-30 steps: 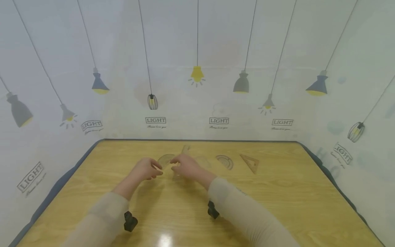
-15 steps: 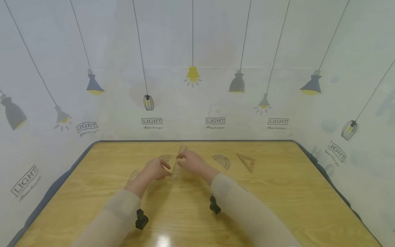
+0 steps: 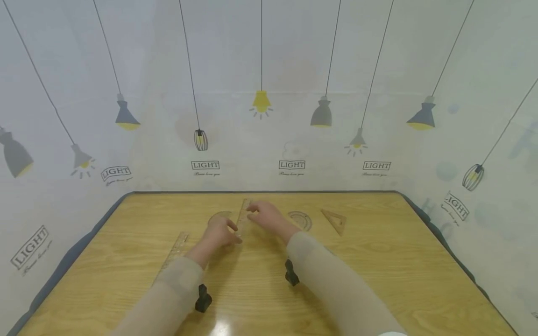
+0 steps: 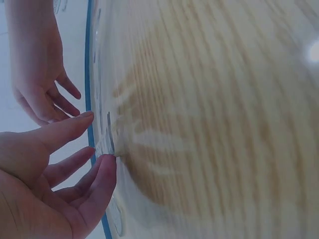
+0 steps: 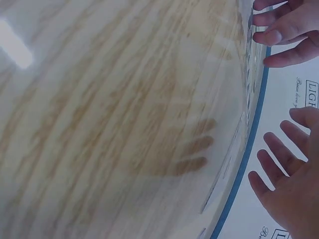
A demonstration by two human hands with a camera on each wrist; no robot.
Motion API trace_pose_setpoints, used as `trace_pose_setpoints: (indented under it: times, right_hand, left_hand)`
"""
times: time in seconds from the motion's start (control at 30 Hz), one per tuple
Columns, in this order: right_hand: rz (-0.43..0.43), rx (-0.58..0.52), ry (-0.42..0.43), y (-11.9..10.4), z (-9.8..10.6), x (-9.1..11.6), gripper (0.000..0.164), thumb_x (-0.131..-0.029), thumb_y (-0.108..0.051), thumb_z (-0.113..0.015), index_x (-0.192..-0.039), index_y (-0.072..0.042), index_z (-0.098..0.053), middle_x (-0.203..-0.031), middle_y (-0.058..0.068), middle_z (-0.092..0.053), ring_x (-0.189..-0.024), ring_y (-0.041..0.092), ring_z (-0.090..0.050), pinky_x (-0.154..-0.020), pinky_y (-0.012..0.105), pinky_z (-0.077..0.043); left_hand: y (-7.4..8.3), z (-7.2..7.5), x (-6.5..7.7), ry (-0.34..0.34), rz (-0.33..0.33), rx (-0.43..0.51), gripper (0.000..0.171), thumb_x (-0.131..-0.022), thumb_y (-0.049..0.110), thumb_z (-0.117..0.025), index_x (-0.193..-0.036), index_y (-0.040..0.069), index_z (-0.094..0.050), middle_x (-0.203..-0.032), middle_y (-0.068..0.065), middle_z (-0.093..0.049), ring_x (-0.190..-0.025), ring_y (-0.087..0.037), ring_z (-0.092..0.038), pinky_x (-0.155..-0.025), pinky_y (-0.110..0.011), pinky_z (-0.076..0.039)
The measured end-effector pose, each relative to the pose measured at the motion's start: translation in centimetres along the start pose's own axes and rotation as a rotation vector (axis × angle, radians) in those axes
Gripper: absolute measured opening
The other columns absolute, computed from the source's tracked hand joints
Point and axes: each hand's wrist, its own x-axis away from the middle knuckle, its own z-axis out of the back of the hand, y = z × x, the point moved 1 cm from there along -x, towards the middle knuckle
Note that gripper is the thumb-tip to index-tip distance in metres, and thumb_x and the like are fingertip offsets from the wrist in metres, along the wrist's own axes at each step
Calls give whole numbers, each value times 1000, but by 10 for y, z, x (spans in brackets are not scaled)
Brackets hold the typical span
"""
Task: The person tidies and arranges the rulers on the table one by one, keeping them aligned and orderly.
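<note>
Hands grip nothing: left hand (image 3: 220, 233) and right hand (image 3: 270, 219) curve loosely astride a ruler (image 3: 242, 215) on the table (image 3: 378, 280), probably for reach; left-side contact hard to tell. Protractor (image 3: 300, 221) and set square (image 3: 339, 227) sit apart rightward, likely avoiding overlap. Second ruler (image 3: 173, 252) partly behind left sleeve (image 3: 168, 291).

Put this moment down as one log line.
left hand: beside far ruler; right hand: beside far ruler; near ruler: left of left hand; right protractor: right of right hand

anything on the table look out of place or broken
Nothing looks spilled or broken. One ruler, beside the left sleeve, seems a bit stray: it lies nearer the camera than the triangle and its neighbouring protractor.
</note>
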Motion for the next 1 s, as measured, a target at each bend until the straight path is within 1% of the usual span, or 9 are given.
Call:
trace_pose_setpoints:
  times: [0.1, 0.13, 0.27, 0.4, 0.5, 0.67, 0.8, 0.87, 1.0]
  right_hand:
    - [-13, 2, -1, 3, 0, -2, 31, -97, -19, -58, -124, -5, -63, -125, 11, -61, -119, 28, -54, -101, 44, -42]
    - [-17, 6, -1, 3, 0, -3, 31, -97, -19, -57, -123, -5, -63, -125, 11, -61, -118, 28, -54, -101, 44, -42]
    - [-11, 28, 1, 5, 0, -6, 30, -96, -19, -58, -122, -4, -64, -122, 12, -63, -116, 28, -56, -100, 44, -43]
    - [-10, 25, -3, 4, -1, -8, 30, -96, -17, -58, -121, -2, -64, -120, 13, -64, -113, 29, -57, -98, 43, -44]
    - [-9, 13, -5, 4, -1, -8, 29, -97, -16, -58, -121, -1, -63, -119, 13, -64, -112, 29, -58, -97, 43, -45]
    - [-21, 9, -10, 4, -1, -9, 29, -97, -16, -57, -122, -1, -63, -119, 13, -64, -112, 29, -58, -98, 43, -45]
    - [-61, -8, -15, 6, -1, -10, 29, -98, -18, -57, -122, -4, -63, -121, 12, -63, -113, 28, -57, -99, 43, -44]
    - [-76, -16, -18, 8, -1, -11, 29, -97, -18, -57, -122, -5, -63, -121, 12, -63, -113, 28, -57, -99, 43, -44]
    - [-91, -30, -23, 12, -1, -13, 29, -97, -19, -57, -122, -5, -63, -120, 11, -63, -112, 27, -57, -97, 43, -45]
  left_hand:
    - [3, -2, 2, 0, 11, -14, 42, -72, 12, -86, -106, -2, -66, -87, -13, -61, -56, -15, -58, -56, -25, -51]
    - [4, -3, 2, -3, 15, -16, 44, -72, 12, -86, -108, -2, -65, -86, -12, -62, -56, -15, -58, -56, -25, -51]
    - [7, -6, 2, 5, 17, -58, 48, -71, 15, -87, -110, -2, -64, -95, -12, -61, -61, -18, -59, -61, -28, -51]
    - [9, -11, -1, 26, -19, -145, 55, -69, 21, -89, -112, -2, -64, -104, -15, -63, -84, -26, -60, -82, -39, -51]
    - [10, -13, -3, 41, -40, -187, 61, -66, 23, -91, -113, -3, -63, -108, -18, -64, -100, -32, -57, -94, -45, -45]
    - [12, -14, -3, 43, -25, -160, 64, -63, 18, -91, -115, -5, -61, -109, -21, -62, -104, -36, -57, -96, -48, -44]
    - [12, -15, -3, 30, -4, -159, 66, -64, 17, -91, -118, -5, -59, -117, -23, -58, -111, -38, -53, -100, -49, -41]
    - [12, -16, -3, 28, -7, -165, 68, -63, 17, -91, -119, -5, -59, -121, -25, -56, -114, -40, -51, -102, -50, -40]
    - [10, -16, -3, 23, -8, -144, 70, -63, 15, -91, -121, -5, -57, -124, -26, -53, -117, -41, -49, -103, -51, -39]
